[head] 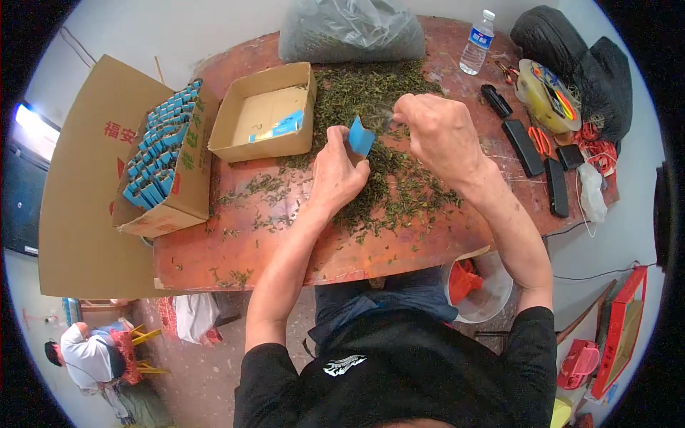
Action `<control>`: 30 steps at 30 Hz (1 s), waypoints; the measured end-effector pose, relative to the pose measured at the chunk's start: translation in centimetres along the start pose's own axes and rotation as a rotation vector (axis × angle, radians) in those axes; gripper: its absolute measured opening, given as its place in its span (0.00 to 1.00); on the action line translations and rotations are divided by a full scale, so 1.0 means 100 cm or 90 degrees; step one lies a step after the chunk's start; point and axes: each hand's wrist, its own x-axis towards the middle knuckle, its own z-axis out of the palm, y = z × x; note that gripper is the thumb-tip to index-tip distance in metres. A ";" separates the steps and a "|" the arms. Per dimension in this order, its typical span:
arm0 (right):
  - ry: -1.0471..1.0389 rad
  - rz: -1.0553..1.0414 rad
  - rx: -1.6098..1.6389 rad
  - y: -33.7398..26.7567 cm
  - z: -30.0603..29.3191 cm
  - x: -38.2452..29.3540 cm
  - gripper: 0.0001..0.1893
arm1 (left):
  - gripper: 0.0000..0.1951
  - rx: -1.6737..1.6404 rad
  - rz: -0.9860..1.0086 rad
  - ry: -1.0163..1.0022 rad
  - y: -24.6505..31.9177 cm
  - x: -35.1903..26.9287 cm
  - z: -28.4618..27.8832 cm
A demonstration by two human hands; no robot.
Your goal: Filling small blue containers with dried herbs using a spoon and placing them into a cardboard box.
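My left hand [338,174] holds a small blue paper packet [362,138] upright by its lower part, over the heap of dried leaves [369,88] on the table. To its right, my right hand [441,131] is closed around a thin tool, perhaps a spoon [384,113], whose blurred end is above the leaves. The fingers hide most of its handle. Left of my hands, a shallow cardboard box [227,147] has a few flat blue pieces [288,124] in its near corner. Farther left, rows of blue packets [160,147] with leaves at their tops fill a cardboard carton [184,198].
Behind the leaves stands a large plastic bag [350,35]. A water bottle [478,45], black cases [522,147], orange-handled scissors [539,142] and a yellowish container [540,99] occupy the right side. Below the table edge is a clear bin [489,289]. A person [88,353] sits at lower left.
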 end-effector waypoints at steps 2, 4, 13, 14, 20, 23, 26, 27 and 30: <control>0.007 0.001 0.015 -0.001 -0.003 0.001 0.02 | 0.25 -0.008 0.003 0.001 0.001 -0.001 0.000; 0.015 0.021 -0.011 -0.001 -0.006 0.003 0.02 | 0.25 -0.013 0.006 0.006 0.002 -0.002 -0.001; -0.019 -0.050 -0.085 -0.007 -0.003 0.000 0.09 | 0.26 -0.004 0.008 0.014 0.006 -0.003 -0.001; -0.019 -0.050 -0.084 -0.008 -0.003 0.000 0.09 | 0.26 -0.007 0.009 0.012 0.003 -0.004 0.000; -0.006 -0.086 -0.124 -0.011 -0.005 0.001 0.13 | 0.25 -0.011 0.008 0.015 0.002 -0.003 -0.001; 0.002 -0.110 -0.137 -0.011 -0.005 0.002 0.04 | 0.25 -0.007 0.014 0.014 0.003 -0.003 -0.001; 0.013 -0.096 -0.145 -0.011 -0.009 0.001 0.04 | 0.25 -0.007 0.018 0.016 0.003 -0.003 0.000; 0.006 -0.104 -0.144 -0.011 -0.007 0.001 0.04 | 0.25 -0.008 0.016 0.018 0.002 -0.003 0.000; 0.011 -0.105 -0.137 -0.012 -0.009 0.002 0.04 | 0.25 -0.022 0.022 0.022 -0.001 -0.003 0.000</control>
